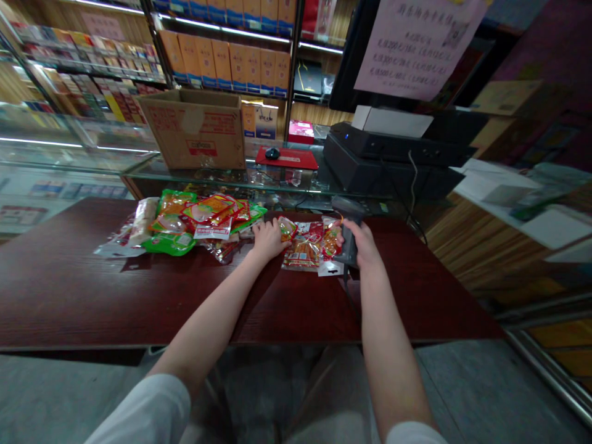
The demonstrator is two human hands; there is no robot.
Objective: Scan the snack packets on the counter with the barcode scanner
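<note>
My right hand is closed round the grip of a dark handheld barcode scanner, its head pointing down over red snack packets on the dark wooden table. My left hand rests on the table with its fingers curled on a small red and green packet at the left edge of those packets. A heap of colourful snack bags lies just left of my left hand.
Behind the table runs a glass counter with a cardboard box, a red mouse pad with a mouse and a black printer or till. Shelves of boxed goods fill the back wall. A paper notice hangs above.
</note>
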